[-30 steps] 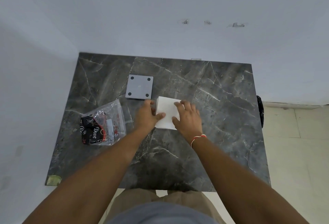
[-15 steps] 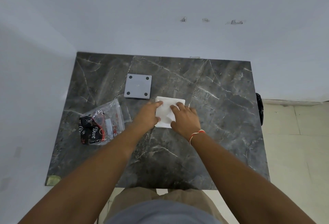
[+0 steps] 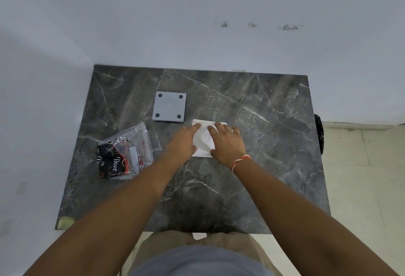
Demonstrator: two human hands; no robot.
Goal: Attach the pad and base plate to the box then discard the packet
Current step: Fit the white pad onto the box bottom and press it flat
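**2 hands now pressing the white pad flat**

2 forearms reach up from the bottom of the head view and meet on the white pad [image 3: 202, 142], which lies near the middle of the dark marble table [image 3: 274, 144]. The left hand [image 3: 184, 142] rests on the pad's left side with its fingers nearly straight and the thumb laid across the near-left corner; the right hand [image 3: 228, 144], a red and white thread [image 3: 240, 161] at its wrist, lies spread and palm-down over the right side. Neither hand is curled round anything; both lie flat on the pad. Whether the box sits beneath the white sheet cannot be told.

Compared with 1 second ago, the hands have drawn closer together and more of the white surface is covered; the left fingers have slid further up the pad's left edge. This reads as smoothing or pressing the pad down, so step 1 of the attaching looks to be in hand, not finished.

Left of the hands, well apart from them, lies the clear packet [image 3: 125, 153] with a black printed insert, in the same place as before. Farther off, just beyond the pad's far-left corner, the grey base plate [image 3: 169, 107] with 4 dark corner dots has not moved, so it remains to be fitted, and the packet remains to be discarded.
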